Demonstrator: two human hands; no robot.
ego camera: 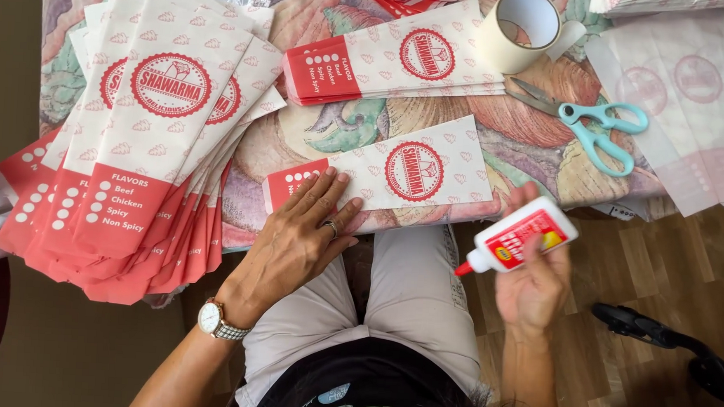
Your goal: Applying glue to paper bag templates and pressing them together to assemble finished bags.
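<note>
Your left hand (pixel 298 237) lies flat and open on the red end of the paper bag (pixel 388 173) at the surface's near edge. Your right hand (pixel 533 283), at three o'clock from it, grips a glue bottle (pixel 515 238), its nozzle pointing toward nine o'clock.

Matt paper bag (pixel 396 174) under the left hand (pixel 298 245); glossy plastic glue bottle (pixel 519 236) in the right hand (pixel 533 287); smooth plastic-handled metal scissors (pixel 585 124).

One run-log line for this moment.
left hand: flat on red-and-white paper sleeve | right hand: holds white glue bottle | teal-handled scissors: untouched
</note>
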